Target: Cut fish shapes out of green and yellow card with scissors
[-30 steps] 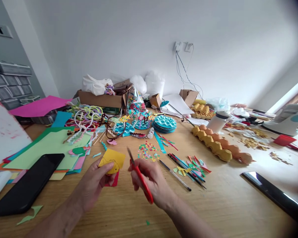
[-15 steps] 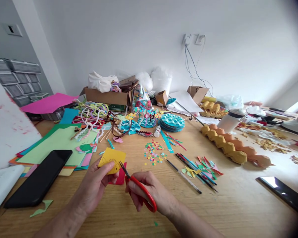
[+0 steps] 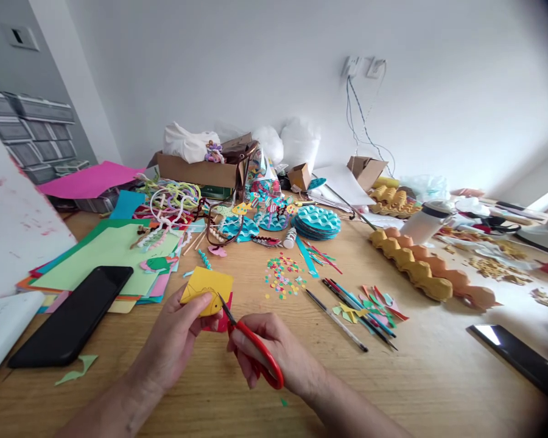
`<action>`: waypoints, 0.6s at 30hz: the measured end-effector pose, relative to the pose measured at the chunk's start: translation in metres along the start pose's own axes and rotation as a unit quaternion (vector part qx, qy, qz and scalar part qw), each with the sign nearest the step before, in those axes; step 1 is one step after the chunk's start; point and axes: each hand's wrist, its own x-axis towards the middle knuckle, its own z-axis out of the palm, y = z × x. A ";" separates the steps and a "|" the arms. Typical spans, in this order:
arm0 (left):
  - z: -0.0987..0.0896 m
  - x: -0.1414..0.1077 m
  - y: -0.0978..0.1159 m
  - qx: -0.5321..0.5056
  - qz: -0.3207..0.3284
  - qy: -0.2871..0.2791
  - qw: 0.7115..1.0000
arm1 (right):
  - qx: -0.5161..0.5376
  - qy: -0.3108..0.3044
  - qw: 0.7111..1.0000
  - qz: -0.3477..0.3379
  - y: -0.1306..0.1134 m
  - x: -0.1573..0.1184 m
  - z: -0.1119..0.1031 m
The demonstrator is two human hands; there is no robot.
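Between the thumb and fingers of my left hand [image 3: 176, 331] is a piece of yellow paper [image 3: 212, 281] with a fish outline drawn on it. My right hand [image 3: 269, 347] grips red-handled scissors [image 3: 269, 368], fingers in the loops. The scissors' dark blades meet the right edge of the yellow paper, near the drawn fish. A red piece of paper [image 3: 221, 321] shows behind and below the yellow one; whether it lies on the table or is held cannot be made out.
Left of my hands lie a black phone [image 3: 75, 316] and stacked coloured paper [image 3: 114, 243]. Ahead are paper dots [image 3: 283, 277] and blue scalloped discs [image 3: 317, 222]. Pens [image 3: 338, 319], paper scraps [image 3: 379, 307], egg-carton strips [image 3: 406, 267] and another phone [image 3: 516, 356] lie to the right.
The scissors have moved slightly left, bringing their blades onto the yellow paper's edge. My left hand keeps its hold on the paper. The camera view has shifted a little.
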 end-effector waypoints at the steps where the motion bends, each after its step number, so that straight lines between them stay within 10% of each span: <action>1: 0.000 0.000 0.000 -0.001 0.005 0.004 1.000 | 0.000 0.001 1.000 0.000 0.000 0.000 0.000; 18: -0.005 0.007 -0.003 0.012 0.031 0.003 0.999 | 0.037 -0.021 0.998 -0.056 -0.004 -0.002 -0.014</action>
